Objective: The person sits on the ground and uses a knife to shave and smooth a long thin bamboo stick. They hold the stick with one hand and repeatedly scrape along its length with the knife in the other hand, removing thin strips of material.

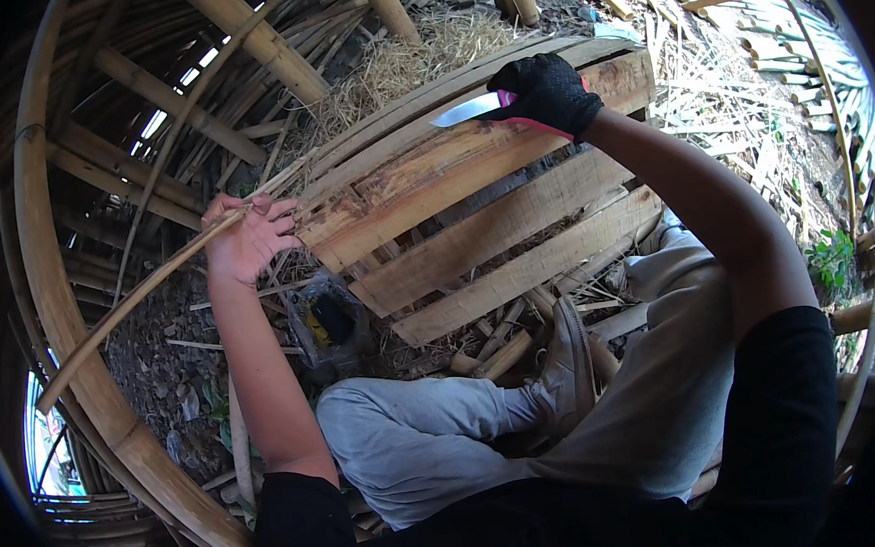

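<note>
My bare left hand [250, 240] grips a long, thin bamboo strip [139, 310] near the left end of a slatted wooden bench. Its thumb and index finger are at the strip, while the other fingers spread apart, palm up. The strip slants from lower left up to the bench's far left edge. In a black glove, my right hand [550, 96] closes around the handle of a knife [465, 110], above the bench's right part. The bright blade points left; pink shows around the grip. Beneath both lie the bench's wooden planks [453, 194], with gaps between them.
A curved bamboo pole [51, 267] rises at the left, close to the strip. Dry shavings [395, 75] are heaped behind the bench. A clear plastic bag [328, 320] with something black and yellow lies beside my knee. Bamboo poles [864, 117] are stacked at far right.
</note>
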The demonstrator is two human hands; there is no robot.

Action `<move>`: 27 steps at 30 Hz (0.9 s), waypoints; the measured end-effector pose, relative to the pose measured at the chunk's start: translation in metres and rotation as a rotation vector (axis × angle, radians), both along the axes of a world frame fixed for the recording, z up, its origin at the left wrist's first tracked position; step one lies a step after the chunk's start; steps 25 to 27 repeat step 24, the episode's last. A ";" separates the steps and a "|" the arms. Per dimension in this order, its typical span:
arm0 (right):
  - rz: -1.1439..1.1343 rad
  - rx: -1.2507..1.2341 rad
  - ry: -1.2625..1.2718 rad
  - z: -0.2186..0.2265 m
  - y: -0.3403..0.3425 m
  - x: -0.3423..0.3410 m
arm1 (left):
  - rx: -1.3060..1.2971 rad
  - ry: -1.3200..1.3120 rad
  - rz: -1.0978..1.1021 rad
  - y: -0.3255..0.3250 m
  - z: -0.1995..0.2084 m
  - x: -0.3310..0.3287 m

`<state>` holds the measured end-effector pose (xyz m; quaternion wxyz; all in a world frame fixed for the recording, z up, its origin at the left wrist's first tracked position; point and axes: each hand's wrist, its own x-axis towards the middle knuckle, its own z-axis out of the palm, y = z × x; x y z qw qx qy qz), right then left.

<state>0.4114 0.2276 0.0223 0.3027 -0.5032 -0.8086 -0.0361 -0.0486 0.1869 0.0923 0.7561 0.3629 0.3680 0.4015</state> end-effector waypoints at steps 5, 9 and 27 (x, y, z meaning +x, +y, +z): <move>-0.024 -0.060 0.122 0.017 0.028 -0.019 | -0.201 0.022 -0.138 0.082 0.001 -0.043; -0.058 -0.082 0.090 0.026 0.049 -0.015 | -0.183 0.137 0.259 0.091 -0.002 -0.006; -0.081 -0.214 0.081 0.038 0.053 -0.018 | -0.174 0.207 0.333 0.124 -0.014 -0.021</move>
